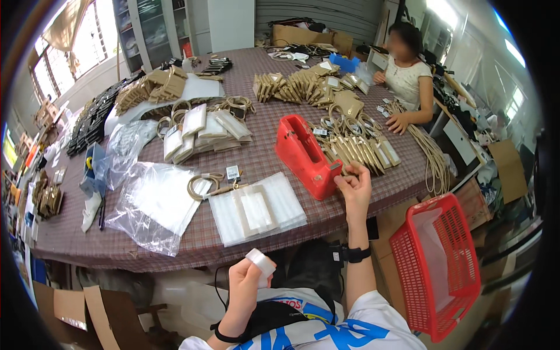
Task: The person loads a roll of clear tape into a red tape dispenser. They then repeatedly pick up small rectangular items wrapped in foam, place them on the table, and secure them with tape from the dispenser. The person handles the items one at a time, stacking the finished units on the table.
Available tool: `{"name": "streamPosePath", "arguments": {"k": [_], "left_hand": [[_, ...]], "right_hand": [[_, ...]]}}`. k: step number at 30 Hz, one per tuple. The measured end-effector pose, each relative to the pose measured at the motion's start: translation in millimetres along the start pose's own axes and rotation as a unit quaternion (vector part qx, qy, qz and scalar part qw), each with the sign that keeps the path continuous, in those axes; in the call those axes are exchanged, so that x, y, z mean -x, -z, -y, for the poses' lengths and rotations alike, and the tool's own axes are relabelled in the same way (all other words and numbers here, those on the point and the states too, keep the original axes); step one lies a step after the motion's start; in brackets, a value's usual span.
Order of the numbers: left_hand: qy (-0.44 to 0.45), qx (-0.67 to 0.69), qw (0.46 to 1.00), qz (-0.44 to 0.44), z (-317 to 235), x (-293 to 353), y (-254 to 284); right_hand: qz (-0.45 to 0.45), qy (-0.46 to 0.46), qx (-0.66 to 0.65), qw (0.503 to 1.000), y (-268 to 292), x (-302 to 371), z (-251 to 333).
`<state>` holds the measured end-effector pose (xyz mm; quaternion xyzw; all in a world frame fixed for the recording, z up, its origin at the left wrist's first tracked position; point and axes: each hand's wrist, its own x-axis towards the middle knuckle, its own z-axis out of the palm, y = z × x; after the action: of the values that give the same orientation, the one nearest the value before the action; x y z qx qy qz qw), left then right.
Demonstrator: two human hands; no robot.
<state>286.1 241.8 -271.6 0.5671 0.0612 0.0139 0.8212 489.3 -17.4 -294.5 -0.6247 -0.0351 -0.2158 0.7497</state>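
Note:
My left hand (245, 284), low in front of the table edge, is closed around a roll of clear tape (261, 263). At the right end of a red tape dispenser (303, 154), my right hand (356, 184) is raised with thumb and fingers pinched together; whatever they hold is too small to make out. No tape roll shows in the dispenser's long slot. To its left, a beige wallet-like pouch (272, 220) lies on white foam sheets (290, 197). A coiled beige strap (198, 188) and a white tag (233, 173) are joined to it.
Clear plastic bags (153, 210) lie left of the foam. Wrapped pouches (216, 131) and bare beige pouches (359, 153) are piled farther back. A red basket (434, 262) stands at my right. Across the table sits a person (411, 81), one hand by the straps.

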Motion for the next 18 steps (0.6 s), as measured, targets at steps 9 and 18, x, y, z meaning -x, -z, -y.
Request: {"name": "streamPosePath", "arguments": {"k": [9,18], "left_hand": [[0.021,-0.027,0.999,0.006,9.7,-1.5,2.7],[0.042,-0.045,0.998,0.022,24.5,-11.9,-6.9]], "right_hand": [[-0.018,0.058,-0.044,0.997,-1.2,7.5,-6.1],[0.013,0.043,-0.052,0.998,-1.5,1.8,-3.9]]}}
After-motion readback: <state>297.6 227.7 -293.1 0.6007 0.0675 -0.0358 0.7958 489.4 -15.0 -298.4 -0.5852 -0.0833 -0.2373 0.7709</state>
